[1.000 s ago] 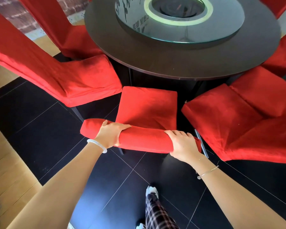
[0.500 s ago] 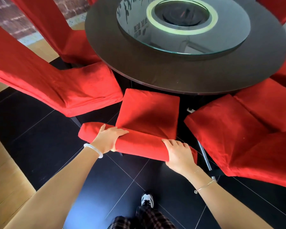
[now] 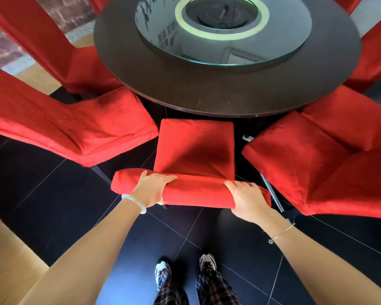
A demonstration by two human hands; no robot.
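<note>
Sneakers (image 3: 207,261) and plaid trousers are being seen nearest, standing on the black tiled floor (image 3: 53,194). Beyond them, 2 bare arms are being stretched forward, a pale bangle (image 3: 134,202) being worn on the left wrist and a thin bracelet (image 3: 280,233) on the right. The padded top of the red chair's backrest (image 3: 194,192) is being grasped by both hands: the left hand (image 3: 151,188) is being curled over it near its left end, the right hand (image 3: 248,198) near its right end. The chair's seat (image 3: 195,148) is being flanked by 2 neighbouring red chairs (image 3: 86,128), its far edge lying just at the rim of the round dark table (image 3: 207,91). A glass turntable (image 3: 295,36) is being carried on the table.
</note>
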